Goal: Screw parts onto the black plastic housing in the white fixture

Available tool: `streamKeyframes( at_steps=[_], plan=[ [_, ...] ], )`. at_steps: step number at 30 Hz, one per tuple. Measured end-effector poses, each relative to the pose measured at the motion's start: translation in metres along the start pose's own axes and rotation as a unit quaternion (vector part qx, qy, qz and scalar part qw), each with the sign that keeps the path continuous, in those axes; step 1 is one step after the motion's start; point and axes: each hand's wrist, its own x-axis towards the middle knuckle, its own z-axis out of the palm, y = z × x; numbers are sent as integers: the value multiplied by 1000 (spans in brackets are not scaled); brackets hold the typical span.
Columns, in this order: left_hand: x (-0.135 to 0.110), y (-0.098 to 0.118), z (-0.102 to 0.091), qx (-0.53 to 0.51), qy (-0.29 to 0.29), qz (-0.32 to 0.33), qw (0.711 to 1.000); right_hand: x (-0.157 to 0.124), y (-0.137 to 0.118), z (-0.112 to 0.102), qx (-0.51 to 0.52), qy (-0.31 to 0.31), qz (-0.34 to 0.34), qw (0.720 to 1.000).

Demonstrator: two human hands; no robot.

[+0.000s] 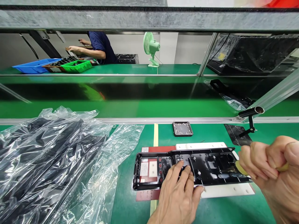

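Note:
A long black plastic housing (207, 166) lies open side up on a white and red fixture plate (201, 145) on the green bench. My left hand (178, 196) rests on the housing's middle, fingers stretched flat, pressing it down. My right hand (271, 168) is closed in a fist around a yellow-handled tool (240, 168), whose tip points into the housing's right end. A small black tray of screws (182, 128) sits just behind the fixture.
Clear plastic bags holding black parts (46, 165) pile up on the left. A conveyor belt (140, 107) runs behind a metal rail. A green fan (151, 48), coloured bins (35, 65) and another person (98, 46) are across the line. A black stand (249, 124) is at right.

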Motion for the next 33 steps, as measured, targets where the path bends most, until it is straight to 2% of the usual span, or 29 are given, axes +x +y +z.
streamKeyframes(
  at_steps=[7, 15, 18, 27, 33],
  plan=[
    [0, 0, 1, 1, 8, -2, 1000, 1, -1, 2, 0, 0, 7, 1000],
    [2, -1, 1, -7, 15, 8, 1000, 2, -11, 26, -49, 12, -23, 998],
    [1, -2, 2, -7, 23, 15, 1000, 1, -12, 26, -67, 18, -25, 997],
    [-13, -2, 20, -25, 29, -13, 999, 2, -15, 2, -41, -95, -10, 995],
    [-8, -2, 13, -16, 19, -6, 1000, 3, -14, -4, -48, -131, -27, 990]
  ],
)
